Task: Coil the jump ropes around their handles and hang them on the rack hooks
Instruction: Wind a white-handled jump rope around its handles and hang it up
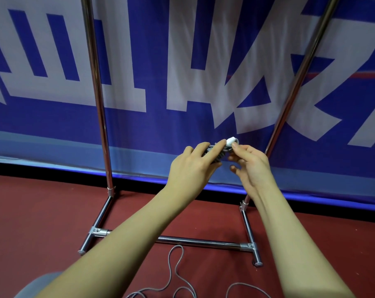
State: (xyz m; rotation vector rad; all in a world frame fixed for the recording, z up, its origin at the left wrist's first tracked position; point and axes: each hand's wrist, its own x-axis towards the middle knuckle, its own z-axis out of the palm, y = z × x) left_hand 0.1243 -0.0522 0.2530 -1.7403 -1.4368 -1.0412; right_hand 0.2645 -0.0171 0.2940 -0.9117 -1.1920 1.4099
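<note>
I hold the coiled jump rope (216,152) up between the rack (97,104) poles. My left hand (191,168) wraps it; my right hand (250,166) fingers pinch the white end. I should keep the coil tight. Below the rack, a loose rope (176,274) lies on the red floor (42,211); a blue banner (182,50) hangs behind.

Dark red floor (42,216); chrome rack base (199,241) on it; loose grey rope (173,267) looped in front
</note>
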